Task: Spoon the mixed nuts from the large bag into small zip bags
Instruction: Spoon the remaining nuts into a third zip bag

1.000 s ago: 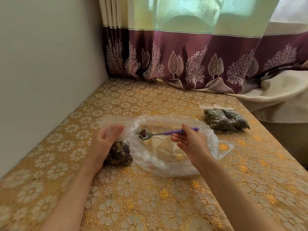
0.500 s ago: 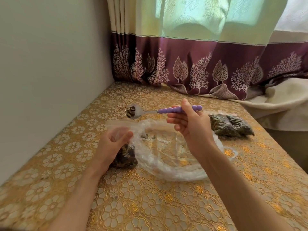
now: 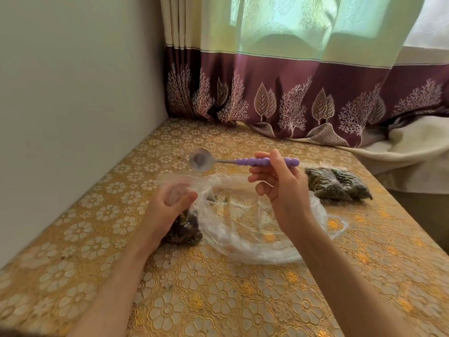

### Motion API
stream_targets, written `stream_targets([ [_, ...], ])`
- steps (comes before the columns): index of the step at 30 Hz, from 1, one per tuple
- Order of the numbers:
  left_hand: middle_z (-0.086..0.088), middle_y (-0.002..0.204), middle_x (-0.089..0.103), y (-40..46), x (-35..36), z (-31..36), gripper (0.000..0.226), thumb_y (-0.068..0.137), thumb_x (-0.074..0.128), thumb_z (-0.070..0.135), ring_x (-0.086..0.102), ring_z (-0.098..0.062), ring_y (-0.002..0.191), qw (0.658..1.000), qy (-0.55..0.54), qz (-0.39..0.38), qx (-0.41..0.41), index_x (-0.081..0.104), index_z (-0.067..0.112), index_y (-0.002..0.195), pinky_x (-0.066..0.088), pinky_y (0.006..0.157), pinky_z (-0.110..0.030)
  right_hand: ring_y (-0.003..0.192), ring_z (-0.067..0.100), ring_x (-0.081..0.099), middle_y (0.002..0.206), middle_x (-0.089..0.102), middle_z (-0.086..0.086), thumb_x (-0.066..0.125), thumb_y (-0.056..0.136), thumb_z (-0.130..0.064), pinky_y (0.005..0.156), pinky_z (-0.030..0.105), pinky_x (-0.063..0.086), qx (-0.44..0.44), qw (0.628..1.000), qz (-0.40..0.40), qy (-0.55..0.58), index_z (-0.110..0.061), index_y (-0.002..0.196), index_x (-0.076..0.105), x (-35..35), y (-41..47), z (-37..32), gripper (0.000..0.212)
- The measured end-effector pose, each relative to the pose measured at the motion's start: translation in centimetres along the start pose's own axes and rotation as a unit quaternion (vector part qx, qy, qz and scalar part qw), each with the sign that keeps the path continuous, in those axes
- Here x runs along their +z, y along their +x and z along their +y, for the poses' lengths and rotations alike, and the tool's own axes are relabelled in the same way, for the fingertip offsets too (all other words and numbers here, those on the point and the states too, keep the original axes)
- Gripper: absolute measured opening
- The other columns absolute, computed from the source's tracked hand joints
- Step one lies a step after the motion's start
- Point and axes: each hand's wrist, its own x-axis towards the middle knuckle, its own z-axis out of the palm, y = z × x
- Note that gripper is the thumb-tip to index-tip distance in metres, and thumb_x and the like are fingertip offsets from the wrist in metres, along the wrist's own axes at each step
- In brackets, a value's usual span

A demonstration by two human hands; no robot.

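Large bag (image 3: 257, 229): it is lying flat and crumpled on the tabletop (image 3: 218, 300), clear plastic, nearly empty; only a few crumbs and 1 or 2 small pieces are showing near its left side.
Small zip bag (image 3: 185, 226): it is standing at the left edge of the large bag, touching it; the lower part is holding dark brown mixed nuts, the clear upper part is rising inside the left hand and looking blurred.
Left hand (image 3: 167, 210): the fingers and thumb are curling around the open top of the small zip bag, so this grip is clamped on the bag's mouth and keeping it upright.
Spoon (image 3: 240, 161): it is lying almost level in the air above the bags, with a metal bowl at the left end and a purple beaded handle at the right; the bowl is above the mouth of the small zip bag, and it is too blurred to tell what is in it.
Right hand (image 3: 279, 186): the thumb and the fingertips are pinching the purple handle near its middle, so this grip is closed on the spoon; the lower fingers are curling loosely under it.
Filled bags (image 3: 336, 186): 2 small clear bags of dark nuts are lying side by side on the tabletop, right of the large bag.
Tabletop: it is wearing a golden cloth with a flower pattern.
Curtain (image 3: 291, 98): it is hanging behind, pale green above and purple with leaves below.
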Motion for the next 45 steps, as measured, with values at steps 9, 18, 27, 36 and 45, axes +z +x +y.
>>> stream_targets([
  [9,0.006,0.108,0.068,-0.2,0.2,0.4,0.035,0.071,0.066,0.054,0.06,-0.012,0.108,1.0,-0.025,-0.004,-0.002,0.064,0.034,0.1,0.04,0.103,-0.043,0.049,0.015,0.06,0.066,0.072,0.009,0.05,0.098,-0.028,0.045,0.026,0.045,-0.037,0.966,0.128,-0.22,-0.014,0.063,0.065,-2.8,1.4,3.5,0.04],
  [18,0.012,0.096,0.071,-0.3,0.4,0.5,0.038,0.066,0.065,0.055,0.063,0.002,0.095,0.999,-0.04,0.006,0.002,0.066,0.031,0.096,0.043,0.1,-0.033,0.047,0.012,0.059,0.064,0.07,0.007,0.048,0.099,-0.028,0.042,0.022,0.045,-0.01,0.959,0.138,-0.249,0.0,0.069,0.069,-3.3,2.0,5.4,0.046],
  [27,0.014,0.097,0.07,0.0,0.4,0.3,0.036,0.07,0.063,0.054,0.06,-0.01,0.106,1.0,-0.024,0.019,0.0,0.066,0.031,0.096,0.042,0.102,-0.041,0.053,0.019,0.06,0.07,0.072,0.014,0.046,0.099,-0.027,0.049,0.025,0.049,0.06,0.976,0.123,-0.172,-0.009,0.061,0.066,-2.2,2.2,6.5,0.047],
  [36,0.015,0.099,0.069,0.1,0.4,0.0,0.033,0.069,0.063,0.054,0.06,-0.007,0.106,0.999,-0.023,0.023,0.0,0.066,0.033,0.094,0.042,0.101,-0.036,0.05,0.013,0.059,0.067,0.072,0.011,0.04,0.102,-0.021,0.049,0.021,0.048,0.204,0.976,0.069,-0.021,0.0,0.076,0.062,-2.9,3.0,6.6,0.04],
  [45,0.019,0.095,0.07,0.4,0.4,-0.3,0.035,0.069,0.063,0.052,0.062,-0.004,0.101,0.999,-0.027,0.016,0.005,0.065,0.03,0.096,0.042,0.092,-0.023,0.043,0.01,0.057,0.053,0.067,0.007,0.04,0.102,-0.025,0.042,0.017,0.047,0.235,0.967,0.096,-0.009,-0.002,0.058,0.065,-2.3,3.1,7.1,0.055],
])
